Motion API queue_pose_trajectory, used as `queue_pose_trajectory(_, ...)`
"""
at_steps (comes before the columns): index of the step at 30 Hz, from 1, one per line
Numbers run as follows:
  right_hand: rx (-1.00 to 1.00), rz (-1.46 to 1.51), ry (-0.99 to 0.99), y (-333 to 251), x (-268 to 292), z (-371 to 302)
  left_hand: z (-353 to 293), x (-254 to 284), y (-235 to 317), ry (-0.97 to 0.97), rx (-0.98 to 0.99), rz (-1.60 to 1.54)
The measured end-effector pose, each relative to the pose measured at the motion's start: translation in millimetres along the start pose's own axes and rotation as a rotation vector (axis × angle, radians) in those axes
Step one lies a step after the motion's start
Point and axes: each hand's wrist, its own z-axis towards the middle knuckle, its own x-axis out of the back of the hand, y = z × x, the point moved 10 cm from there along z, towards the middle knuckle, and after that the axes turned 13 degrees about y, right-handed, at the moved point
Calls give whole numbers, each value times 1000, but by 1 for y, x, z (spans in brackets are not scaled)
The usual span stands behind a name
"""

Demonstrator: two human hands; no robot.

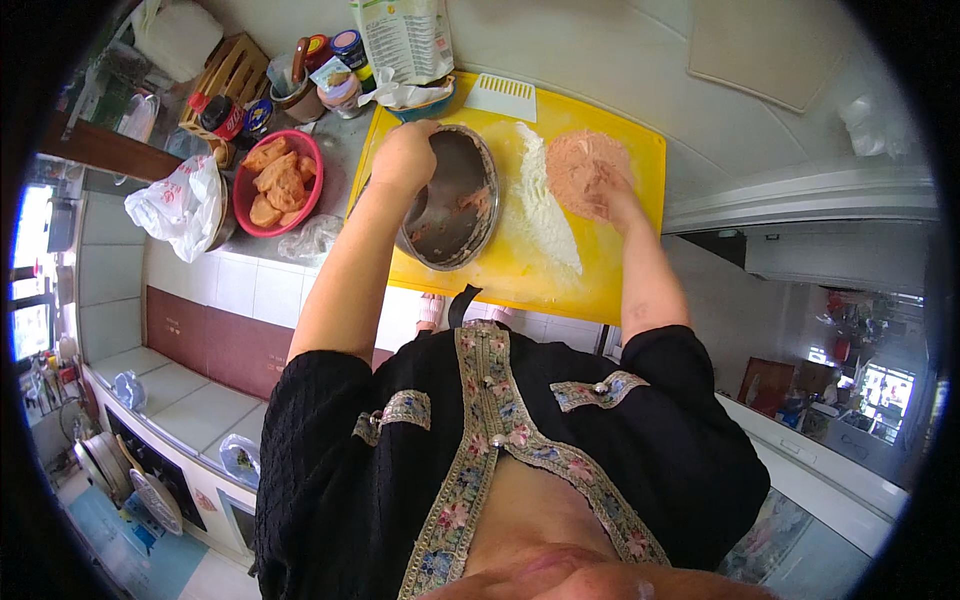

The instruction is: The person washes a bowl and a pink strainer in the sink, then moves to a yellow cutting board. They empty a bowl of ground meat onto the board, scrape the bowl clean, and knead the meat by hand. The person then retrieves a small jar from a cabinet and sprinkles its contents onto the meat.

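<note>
Directly beneath the right hand's fingers (pixel 606 196) lies pinkish dough (pixel 582 162).

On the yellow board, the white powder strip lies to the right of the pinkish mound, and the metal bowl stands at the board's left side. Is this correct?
Not fully: in the head view, the white powder strip lies to the left of the pinkish mound. The metal bowl does stand at the left side of the yellow board.

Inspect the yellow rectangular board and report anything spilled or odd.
Loose white powder lies in a ragged strip on the yellow rectangular board, right of the round grey metal bowl: it sits in no container and scatters at the edges, though that may be deliberate. Nothing there looks damaged.
</note>
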Motion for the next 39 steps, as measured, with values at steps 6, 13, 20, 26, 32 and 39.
queue_pose_trajectory(6,535,-792,139,-33,-5,-12,-3,13,-10,33,6,1)
queue_pose_trajectory(13,788,-907,371,-101,9,-56,1,13,0,12,-10,20)
queue_pose_trajectory(20,761,-1195,229,-61,1,-45,4,-2,-4,18,-58,9)
queue_pose_trajectory(26,547,-913,414,-18,33,-80,9,1,-11,-59,15,-3)
queue_pose_trajectory(32,546,-1083,260,44,-39,-147,5,4,-6,-43,-22,9)
queue_pose_trajectory(39,669,-931,169,19,-93,-84,6,0,10,-43,-78,-9)
